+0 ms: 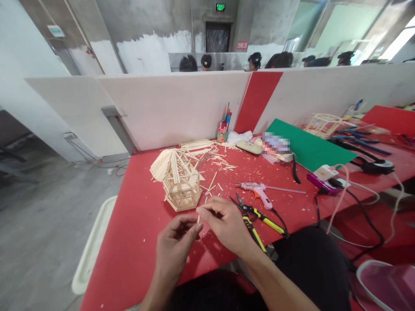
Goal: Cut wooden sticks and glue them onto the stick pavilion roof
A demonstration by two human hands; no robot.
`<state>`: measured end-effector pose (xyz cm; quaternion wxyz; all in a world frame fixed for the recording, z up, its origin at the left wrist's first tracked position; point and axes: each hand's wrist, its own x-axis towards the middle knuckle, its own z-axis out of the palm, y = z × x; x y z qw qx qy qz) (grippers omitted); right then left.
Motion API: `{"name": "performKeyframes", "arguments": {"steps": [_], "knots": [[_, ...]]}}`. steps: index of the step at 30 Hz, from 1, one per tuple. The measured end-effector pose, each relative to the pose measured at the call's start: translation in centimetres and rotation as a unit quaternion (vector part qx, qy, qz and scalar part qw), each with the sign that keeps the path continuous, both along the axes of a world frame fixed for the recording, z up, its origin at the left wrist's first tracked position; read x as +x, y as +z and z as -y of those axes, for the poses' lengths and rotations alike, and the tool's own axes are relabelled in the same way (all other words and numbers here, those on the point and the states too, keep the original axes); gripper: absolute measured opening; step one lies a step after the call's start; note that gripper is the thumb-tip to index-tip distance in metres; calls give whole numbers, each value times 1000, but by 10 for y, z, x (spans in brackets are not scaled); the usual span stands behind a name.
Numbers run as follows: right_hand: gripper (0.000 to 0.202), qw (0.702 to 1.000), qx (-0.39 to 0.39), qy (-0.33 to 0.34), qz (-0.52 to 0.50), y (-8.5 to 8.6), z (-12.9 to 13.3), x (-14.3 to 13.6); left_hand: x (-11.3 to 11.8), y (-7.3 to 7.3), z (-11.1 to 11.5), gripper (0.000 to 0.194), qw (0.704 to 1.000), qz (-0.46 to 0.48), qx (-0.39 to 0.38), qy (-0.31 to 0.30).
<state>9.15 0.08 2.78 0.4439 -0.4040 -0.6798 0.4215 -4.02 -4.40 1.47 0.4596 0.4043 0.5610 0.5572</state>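
Note:
Near the table's front edge my left hand (177,239) and my right hand (223,221) meet, fingertips close together. A short wooden stick (198,219) stands between them, pinched by the fingers of both hands. Just beyond my hands is a structure of thin wooden sticks (183,195), with a hexagonal frame at its near end and a fan of closely laid sticks at the back left. Right of my right hand lie pliers with yellow and black handles (254,216) and a pink glue gun (259,190) with a glue stick in its rear.
Loose sticks (197,146) and scraps lie behind the structure on the red table (139,242). A pen cup (222,133) stands by the partition. Rightward are a green board (308,144), a power strip (324,183) and cables. People's heads show beyond the partition.

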Motion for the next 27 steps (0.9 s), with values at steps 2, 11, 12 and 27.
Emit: {"name": "performKeyframes", "arguments": {"steps": [2,11,12,27], "knots": [[24,999,11,-34,-24,-5,-3,-1,-2,-1,3,21,999,-10,-25,-41],[31,993,116,-16,9,17,-26,-23,-19,2,-18,30,988,139,16,65],[35,988,147,-25,33,20,-28,-25,-22,6,-24,32,985,151,22,85],[44,895,314,-62,310,33,-54,-52,-38,11,-60,34,985,112,52,117]]}}
